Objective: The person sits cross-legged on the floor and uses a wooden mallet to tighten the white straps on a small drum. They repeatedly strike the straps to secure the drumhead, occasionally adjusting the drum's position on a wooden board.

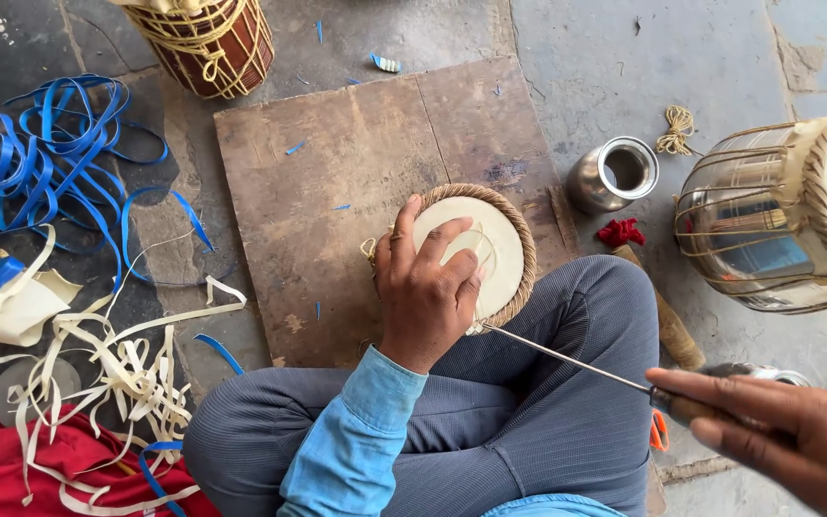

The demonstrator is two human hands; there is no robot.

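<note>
A small round drum head (490,251) with a cream skin and a braided rope rim rests on a worn wooden board (337,182). My left hand (423,287) lies flat on the skin, fingers spread, pressing it down. My right hand (777,436) grips the handle of a long thin metal awl (567,356), whose tip reaches the drum head's near rim beside my left hand. I sit cross-legged in grey trousers (528,402) and a light blue sleeve.
A steel cup (614,172), a red-tufted wooden stick (658,306) and a large metal-bodied drum (777,220) lie to the right. Blue straps (40,163), cream strips (117,364) and red cloth (11,469) lie left. A brown laced drum (208,38) stands at the top.
</note>
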